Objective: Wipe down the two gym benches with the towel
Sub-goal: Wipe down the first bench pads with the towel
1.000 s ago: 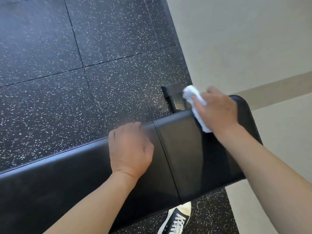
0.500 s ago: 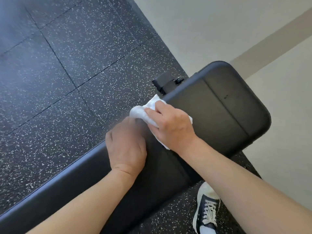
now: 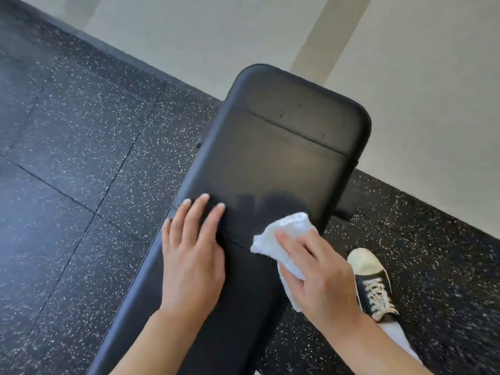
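Observation:
One black padded gym bench (image 3: 281, 158) runs from the bottom centre up to the pale wall. A white towel (image 3: 286, 234) lies bunched on the pad near its right edge. My right hand (image 3: 322, 277) presses it down with the fingers spread over the cloth. My left hand (image 3: 193, 247) rests flat on the pad's left side, fingers straight and pointing up the bench. A darker, freshly wiped streak shows on the pad just above the towel. A second bench is not in view.
Black speckled rubber floor tiles (image 3: 75, 185) spread to the left and below. A pale wall (image 3: 405, 63) stands right behind the bench's far end. My black and white sneaker (image 3: 370, 282) is on the floor right of the bench.
The towel and my right hand have slid from the bench's left edge across to its right side. My left hand has flattened on the pad. The camera has swung, so the bench now points upward.

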{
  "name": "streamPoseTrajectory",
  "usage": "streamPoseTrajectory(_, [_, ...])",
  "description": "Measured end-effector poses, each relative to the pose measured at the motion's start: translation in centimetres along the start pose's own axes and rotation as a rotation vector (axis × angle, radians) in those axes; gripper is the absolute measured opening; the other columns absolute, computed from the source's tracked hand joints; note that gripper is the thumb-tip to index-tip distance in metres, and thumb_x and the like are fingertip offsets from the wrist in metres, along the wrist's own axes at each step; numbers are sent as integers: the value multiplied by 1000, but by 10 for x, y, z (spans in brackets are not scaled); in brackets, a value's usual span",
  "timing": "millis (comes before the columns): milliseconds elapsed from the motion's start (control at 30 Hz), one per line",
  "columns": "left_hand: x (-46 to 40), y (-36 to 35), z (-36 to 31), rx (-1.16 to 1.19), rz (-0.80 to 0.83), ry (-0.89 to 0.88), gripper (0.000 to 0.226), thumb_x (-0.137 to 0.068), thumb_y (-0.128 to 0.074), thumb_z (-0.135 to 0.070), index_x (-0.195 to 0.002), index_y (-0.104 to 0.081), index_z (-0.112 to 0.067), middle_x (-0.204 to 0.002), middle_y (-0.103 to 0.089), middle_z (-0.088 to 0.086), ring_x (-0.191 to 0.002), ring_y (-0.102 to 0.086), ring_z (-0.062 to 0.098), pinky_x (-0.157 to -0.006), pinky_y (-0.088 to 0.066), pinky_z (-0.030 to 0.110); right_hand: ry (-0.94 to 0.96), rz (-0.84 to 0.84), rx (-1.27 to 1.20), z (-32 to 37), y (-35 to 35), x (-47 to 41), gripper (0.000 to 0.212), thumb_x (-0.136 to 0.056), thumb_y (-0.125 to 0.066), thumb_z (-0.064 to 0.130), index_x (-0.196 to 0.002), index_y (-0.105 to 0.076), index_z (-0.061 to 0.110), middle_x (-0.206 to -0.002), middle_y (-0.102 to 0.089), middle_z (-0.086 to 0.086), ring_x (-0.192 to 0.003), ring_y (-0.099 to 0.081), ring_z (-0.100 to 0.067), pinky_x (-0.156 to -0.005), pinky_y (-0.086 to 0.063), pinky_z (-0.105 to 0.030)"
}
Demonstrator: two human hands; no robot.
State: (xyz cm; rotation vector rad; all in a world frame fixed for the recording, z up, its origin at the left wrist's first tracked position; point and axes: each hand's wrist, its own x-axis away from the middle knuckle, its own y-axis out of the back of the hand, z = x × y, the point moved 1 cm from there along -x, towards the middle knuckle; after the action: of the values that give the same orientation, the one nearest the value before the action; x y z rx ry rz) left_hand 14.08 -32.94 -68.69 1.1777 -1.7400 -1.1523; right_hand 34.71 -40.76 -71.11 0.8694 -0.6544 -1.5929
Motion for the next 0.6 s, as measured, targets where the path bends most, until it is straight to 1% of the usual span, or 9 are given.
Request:
streamPoseTrajectory(67, [2, -3, -21, -37, 135, -325, 64, -90, -47, -15, -153, -49, -24, -168, -36, 1, -157, -29, 31, -124, -24, 61, -23, -1, -42, -12, 5, -1, 37, -94, -67, 22, -131, -67, 21, -101, -60, 2, -79, -61, -18, -62, -54, -32])
streamPoseTrajectory(100, [-3, -6, -29, -48, 171, -403, 64, -91, -47, -17, -154, -47, -25, -169, -34, 0, -158, -27, 30, -124, -23, 60, -72, -39, -44, -22, 8, -10, 35, -95, -65, 24, -131, -64, 22, -108, -60, 3, -82, -62, -17, -63, -53, -30])
streamPoseTrajectory(200, [-24, -19, -44, -82, 152, -378, 63, -93, -48, -17, -155, -49, -23, -168, -37, 2, -157, -29, 32, -124, -25, 62, -378, -242, -70, -55, 15, -58, 27, -100, -59, 29, -126, -56, 22, -121, -58, 11, -94, -61, -12, -66, -44, -28])
streamPoseTrajectory(267, [-31, -28, -47, -77, 81, -354, 63, -91, -49, -18, -153, -52, -22, -165, -41, 4, -155, -34, 32, -124, -26, 62, -546, -373, -146, -72, 16, -87, 22, -102, -57, 33, -121, -53, 22, -118, -59, 13, -96, -59, -8, -70, -39, -25])
streamPoseTrajectory(333, [-31, -36, -45, -62, 22, -353, 65, -89, -49, -19, -154, -49, -25, -165, -40, 1, -156, -33, 30, -126, -23, 60, -629, -481, -222, -74, 8, -96, 18, -102, -57, 34, -114, -51, 23, -111, -60, 13, -94, -58, -7, -71, -38, -22])
streamPoseTrajectory(400, [-29, -41, -42, -59, 10, -365, 66, -89, -49, -20, -154, -47, -28, -166, -37, -2, -157, -31, 27, -127, -21, 58, -709, -517, -328, -63, -2, -78, 15, -102, -56, 34, -112, -49, 26, -109, -62, 14, -93, -60, -6, -73, -43, -24])
streamPoseTrajectory(467, [-30, -42, -41, -63, 12, -361, 66, -89, -48, -21, -154, -46, -28, -167, -36, -2, -157, -30, 27, -128, -19, 58, -743, -519, -446, -36, -14, -40, 13, -104, -56, 33, -114, -48, 36, -111, -62, 19, -97, -63, -2, -77, -46, -17])
streamPoseTrajectory(533, [-30, -43, -42, -70, 15, -360, 65, -89, -47, -21, -154, -46, -27, -166, -36, 0, -156, -32, 30, -127, -20, 59, -781, -487, -542, 2, -27, 4, 18, -105, -54, 36, -118, -45, 45, -115, -63, 23, -101, -65, -2, -79, -44, -9])
streamPoseTrajectory(600, [-29, -43, -43, -75, 19, -363, 66, -88, -47, -20, -154, -46, -26, -166, -37, 2, -155, -32, 31, -126, -20, 60, -832, -442, -610, 32, -35, 33, 17, -105, -50, 42, -120, -46, 48, -117, -64, 23, -100, -67, -4, -79, -46, -11])
